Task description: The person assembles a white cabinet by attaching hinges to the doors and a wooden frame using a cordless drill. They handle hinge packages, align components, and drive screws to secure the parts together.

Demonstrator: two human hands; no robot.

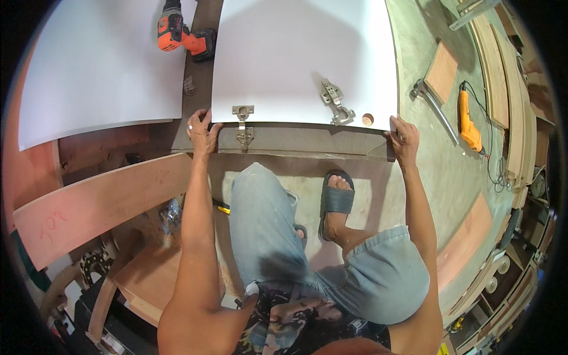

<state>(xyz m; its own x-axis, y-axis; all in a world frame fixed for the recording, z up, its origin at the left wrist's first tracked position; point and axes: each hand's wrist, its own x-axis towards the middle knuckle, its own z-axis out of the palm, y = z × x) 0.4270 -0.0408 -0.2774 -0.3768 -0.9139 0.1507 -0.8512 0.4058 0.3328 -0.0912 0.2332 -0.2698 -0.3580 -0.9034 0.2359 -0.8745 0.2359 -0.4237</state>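
Note:
A white panel [296, 65] lies in front of me on a brown surface. My left hand [203, 135] grips its near left corner, with a ring on one finger. At the near right corner my right hand [404, 139] is closed on the edge, fingers curled. A metal cabinet hinge [242, 125] sits at the near edge beside my left hand, its arm reaching past the edge. Another hinge [337, 103] lies on the panel farther right, tilted, next to a round hole [367, 119] that shows bare wood.
An orange-and-black cordless drill [180, 36] lies between this panel and another white panel [106, 65] at left. On the floor at right are a hammer [438, 112], a wood block [442, 72], and a yellow corded power tool [470, 121]. A long board [106, 201] slants at left.

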